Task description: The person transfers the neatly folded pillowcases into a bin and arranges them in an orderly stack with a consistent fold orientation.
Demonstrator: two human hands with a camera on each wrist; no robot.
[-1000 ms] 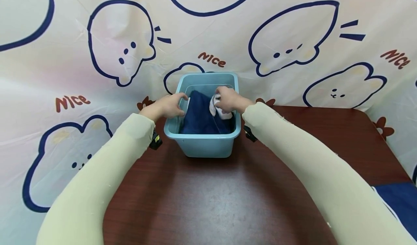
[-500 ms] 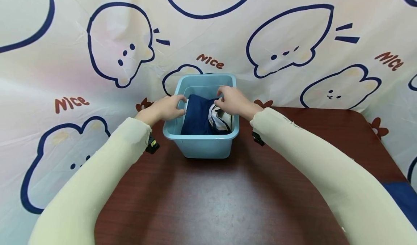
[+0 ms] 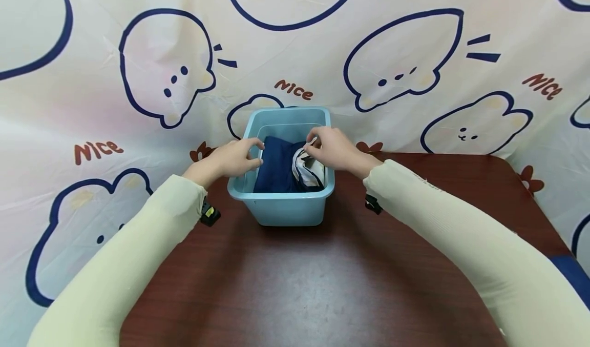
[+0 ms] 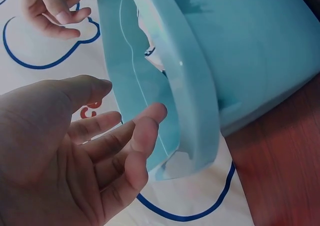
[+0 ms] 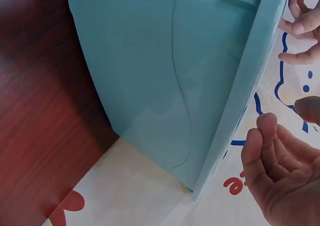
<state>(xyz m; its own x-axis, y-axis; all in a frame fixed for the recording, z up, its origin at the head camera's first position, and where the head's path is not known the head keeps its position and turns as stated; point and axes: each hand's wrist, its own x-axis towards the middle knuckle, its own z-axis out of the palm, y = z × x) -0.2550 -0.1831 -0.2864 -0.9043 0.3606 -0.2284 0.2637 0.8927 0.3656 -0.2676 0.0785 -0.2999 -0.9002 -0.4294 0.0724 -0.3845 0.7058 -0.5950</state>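
Observation:
A light blue plastic bin (image 3: 286,213) stands on the table against the backdrop. Inside it on the left lies a folded navy cloth (image 3: 273,170). A bundled white patterned cloth with dark edging (image 3: 308,171) sits at the right, partly covered by my right hand (image 3: 335,149). That hand hovers over the right rim; its fingers bend loosely and hold nothing, with a gap to the thumb in the right wrist view. My left hand (image 3: 230,158) is over the left rim, thumb and fingers apart. Close by in the left wrist view is the bin's rim (image 4: 197,90).
Dark reddish-brown table (image 3: 286,285) extends in front of the bin and to its right. Behind stands a white backdrop (image 3: 286,55) with cartoon outlines. Another navy cloth (image 3: 570,275) shows at the right edge, partly hidden by the right sleeve.
My right hand has let go of the white patterned cloth and drawn back rightward, exposing more of the bundle. The left hand has barely moved. The head view has shifted slightly.

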